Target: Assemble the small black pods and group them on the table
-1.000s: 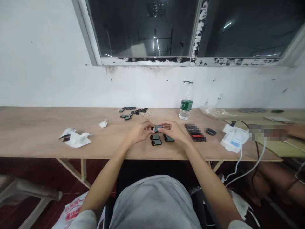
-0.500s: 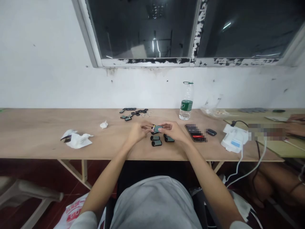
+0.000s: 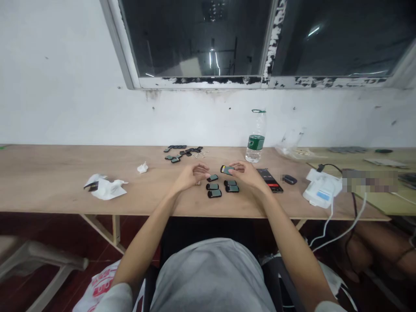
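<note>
In my right hand [image 3: 244, 173], thumb and fingers pinch a small black case [image 3: 227, 170] with a grey-green face and a yellow spot near its left end. It is held just above the table. My left hand [image 3: 194, 177] has its fingers curled, the tips beside a similar case [image 3: 212, 178]; whether they touch it is unclear. A tiny pale bit [image 3: 198, 183] shows under the left fingers. Below lie more such cases, two stacked closely on the left [image 3: 214, 193] and two on the right [image 3: 232, 189].
Several black cases [image 3: 175, 160] and small pale bits [image 3: 203, 154] lie at the back. To the right are a water bottle [image 3: 255, 145], a phone [image 3: 270, 181], a black fob-like object [image 3: 289, 179] and a white box [image 3: 320, 190] with cables. Crumpled tissues [image 3: 110, 190] lie left.
My hands have moved apart. The case that was between both hands is now in the right hand only, shifted right and up, and another case shows beside my left fingertips.
</note>
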### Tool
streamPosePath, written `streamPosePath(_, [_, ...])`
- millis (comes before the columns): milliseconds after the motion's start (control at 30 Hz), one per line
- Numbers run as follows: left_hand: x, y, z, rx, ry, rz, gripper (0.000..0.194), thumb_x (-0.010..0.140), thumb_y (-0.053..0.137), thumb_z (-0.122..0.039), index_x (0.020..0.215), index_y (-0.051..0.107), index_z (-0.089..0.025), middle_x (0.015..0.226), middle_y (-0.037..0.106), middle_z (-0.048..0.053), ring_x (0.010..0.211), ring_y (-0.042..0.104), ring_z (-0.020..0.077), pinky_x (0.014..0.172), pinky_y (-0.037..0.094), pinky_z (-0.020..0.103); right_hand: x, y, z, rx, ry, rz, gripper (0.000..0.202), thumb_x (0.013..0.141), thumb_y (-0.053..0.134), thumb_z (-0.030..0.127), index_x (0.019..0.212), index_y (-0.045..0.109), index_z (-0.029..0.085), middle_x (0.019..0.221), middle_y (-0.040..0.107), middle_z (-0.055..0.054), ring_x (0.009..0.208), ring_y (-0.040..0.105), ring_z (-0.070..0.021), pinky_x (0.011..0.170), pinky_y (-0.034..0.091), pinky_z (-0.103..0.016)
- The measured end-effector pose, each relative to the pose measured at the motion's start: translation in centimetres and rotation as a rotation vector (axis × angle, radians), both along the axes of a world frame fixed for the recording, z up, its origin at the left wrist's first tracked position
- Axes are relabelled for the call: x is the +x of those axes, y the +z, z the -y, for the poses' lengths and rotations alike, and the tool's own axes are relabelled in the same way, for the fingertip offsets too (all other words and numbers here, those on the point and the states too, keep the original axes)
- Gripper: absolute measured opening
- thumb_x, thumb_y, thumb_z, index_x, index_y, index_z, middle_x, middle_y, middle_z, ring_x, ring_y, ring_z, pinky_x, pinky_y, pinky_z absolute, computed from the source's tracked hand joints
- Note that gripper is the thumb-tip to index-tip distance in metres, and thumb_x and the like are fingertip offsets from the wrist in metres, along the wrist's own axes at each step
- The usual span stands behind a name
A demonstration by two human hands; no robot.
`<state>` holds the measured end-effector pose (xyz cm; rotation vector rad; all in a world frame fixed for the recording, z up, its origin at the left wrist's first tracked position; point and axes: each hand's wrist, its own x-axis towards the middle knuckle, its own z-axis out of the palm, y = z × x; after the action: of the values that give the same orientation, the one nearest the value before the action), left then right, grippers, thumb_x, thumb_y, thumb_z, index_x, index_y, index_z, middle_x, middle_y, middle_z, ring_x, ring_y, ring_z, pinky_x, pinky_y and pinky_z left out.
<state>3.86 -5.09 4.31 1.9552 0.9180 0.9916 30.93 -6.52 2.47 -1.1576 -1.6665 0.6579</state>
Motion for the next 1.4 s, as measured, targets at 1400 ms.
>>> streamPosePath(1400, [-6.7,-3.7,-6.6,0.029,0.171,-0.736,0.037,0.063,0.076,-0.037,0.094,0.074,-0.018,0.093,0.075,0.006,0.081,0.068,0.0235,0.068,0.048,0.028,1.2,-3.2,-1.4,-0.091,-0.069,0.170,0.020,0.073,0.073,0.035,0.076,0.064,0.018,0.080,0.074,-0.007,0.076,0.069,-0.0212,0.067,0.051,-0.028])
